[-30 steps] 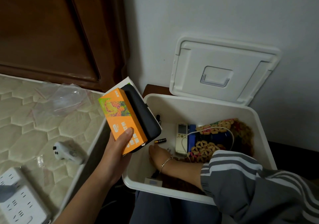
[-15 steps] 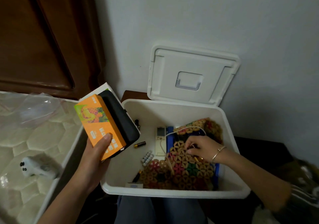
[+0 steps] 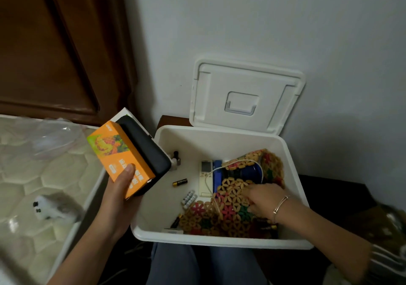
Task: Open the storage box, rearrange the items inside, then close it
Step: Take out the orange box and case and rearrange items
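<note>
The mat [image 3: 230, 189], likely light and floppy, lies in the open box [image 3: 219, 240], best pinched at its edge; the right hand [image 3: 264, 199] lies on it, grip unclear, while the left hand [image 3: 118, 197] grips a carton [image 3: 118, 153].

The bare left forearm rises from the lower left of the frame to the left hand [image 3: 119, 193] at centre left, which grips an orange box [image 3: 123, 153], thumb flat on its front. The right forearm enters from the lower right; the right hand [image 3: 262, 199] lies palm down at centre right, fingers bent, grip unclear.
</note>
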Available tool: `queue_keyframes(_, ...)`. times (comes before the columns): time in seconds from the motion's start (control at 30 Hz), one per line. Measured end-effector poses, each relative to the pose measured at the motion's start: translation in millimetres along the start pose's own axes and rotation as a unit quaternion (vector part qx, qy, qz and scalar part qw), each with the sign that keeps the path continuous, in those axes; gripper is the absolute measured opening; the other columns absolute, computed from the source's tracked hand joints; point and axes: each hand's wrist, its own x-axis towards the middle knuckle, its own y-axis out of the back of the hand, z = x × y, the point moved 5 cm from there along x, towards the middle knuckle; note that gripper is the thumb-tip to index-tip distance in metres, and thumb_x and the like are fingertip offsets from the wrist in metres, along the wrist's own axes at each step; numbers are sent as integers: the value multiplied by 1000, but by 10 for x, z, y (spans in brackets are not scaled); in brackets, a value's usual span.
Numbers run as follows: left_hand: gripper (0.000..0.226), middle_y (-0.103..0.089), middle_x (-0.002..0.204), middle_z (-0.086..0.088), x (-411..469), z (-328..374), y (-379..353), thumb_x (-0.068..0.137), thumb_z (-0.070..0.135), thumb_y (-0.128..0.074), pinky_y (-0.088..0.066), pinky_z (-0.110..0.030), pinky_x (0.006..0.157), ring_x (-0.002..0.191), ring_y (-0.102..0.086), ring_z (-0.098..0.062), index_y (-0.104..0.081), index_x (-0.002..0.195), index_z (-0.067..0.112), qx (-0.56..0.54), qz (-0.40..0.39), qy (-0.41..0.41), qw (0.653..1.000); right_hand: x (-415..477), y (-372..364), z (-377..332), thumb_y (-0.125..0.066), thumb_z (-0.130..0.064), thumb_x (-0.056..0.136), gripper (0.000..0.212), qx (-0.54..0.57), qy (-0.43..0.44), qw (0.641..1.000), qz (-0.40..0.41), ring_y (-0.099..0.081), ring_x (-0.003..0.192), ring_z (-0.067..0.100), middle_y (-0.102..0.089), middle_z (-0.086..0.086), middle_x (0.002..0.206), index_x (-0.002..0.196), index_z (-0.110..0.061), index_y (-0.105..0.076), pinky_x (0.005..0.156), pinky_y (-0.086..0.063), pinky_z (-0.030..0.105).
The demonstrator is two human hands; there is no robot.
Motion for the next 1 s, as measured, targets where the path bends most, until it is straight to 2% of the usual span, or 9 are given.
queue_keyframes(0.1, 54, -58, 135, -17, 7, 10, -15, 93, 37, -53, -55, -44, 90, 121, -58, -36, -45, 142, 17, 12, 3, 8, 1000, 128, 304, -508, -53, -34, 92, 30, 97, 121, 984, 87, -56, 106, 20, -59, 0, 115, 118, -22, -57, 79, -45, 32)
queue_keyframes(0.17, 55, -58, 135, -18, 9, 21, -32, 92, 35, -52, -55, -40, 91, 121, -59, -35, -44, 143, 15, 26, 4, 0, 1000, 300, 370, -918, -56, -31, 91, 29, 130, 205, 967, 81, -55, 105, 21, -59, 3, 114, 116, -18, -59, 79, -46, 33)
queue_keyframes(0.23, 58, -58, 134, -18, 3, 29, -57, 90, 35, -53, -55, -40, 93, 121, -58, -35, -43, 143, 14, 34, 6, -2, 999, 600, 310, -1209, -57, -23, 89, 27, 95, 243, 965, 43, -55, 105, 24, -58, 8, 115, 114, -13, -59, 78, -45, 34)
queue_keyframes(0.37, 63, -57, 134, -20, -9, 42, -70, 84, 35, -56, -45, -49, 102, 122, -56, -37, -43, 142, 13, 32, 13, 6, 999, 1170, 207, -1320, -57, -14, 89, 23, -74, 243, 967, 14, -57, 101, 31, -56, 14, 115, 111, -8, -56, 70, -45, 33)
queue_keyframes(0.5, 60, -56, 136, -20, -10, 50, -50, 87, 33, -55, -43, -52, 104, 124, -55, -37, -42, 143, 14, 38, 13, 1, 999, 1383, 33, -1309, -55, -11, 90, 26, -129, 256, 957, -35, -57, 102, 32, -56, 16, 118, 115, -5, -52, 68, -41, 34)
queue_keyframes(0.63, 64, -65, 125, -15, 2, 50, -17, 82, 36, -62, -57, -32, 83, 112, -65, -29, -47, 140, 13, 30, 26, 6, 999, 1469, -70, -1353, -51, -12, 93, 29, -135, 273, 951, -53, -59, 102, 33, -56, 18, 117, 120, -2, -48, 76, -47, 37)
queue_keyframes(0.7, 66, -64, 127, -15, -2, 46, -6, 80, 39, -67, -57, -31, 83, 114, -64, -29, -48, 139, 16, 31, 23, 8, 999, 1477, -116, -1336, -51, -11, 93, 35, -144, 278, 947, -76, -59, 101, 33, -56, 17, 117, 126, -3, -44, 75, -49, 37)
queue_keyframes(0.9, 65, -64, 126, -14, 3, 39, 6, 79, 43, -69, -56, -30, 83, 115, -63, -29, -51, 136, 19, 22, 14, 9, 1000, 1428, -248, -1251, -54, -7, 90, 44, -80, 271, 956, -77, -54, 106, 35, -47, 20, 126, 131, 0, -40, 79, -47, 39)
queue_keyframes(1.0, 71, -63, 128, -15, 2, 33, 11, 75, 48, -75, -56, -31, 84, 116, -62, -31, -52, 136, 20, 29, 12, 17, 999, 1425, -186, -1228, -54, -5, 90, 38, 79, 262, 959, -66, -56, 101, 35, -54, 20, 118, 126, 1, -43, 74, -42, 31)
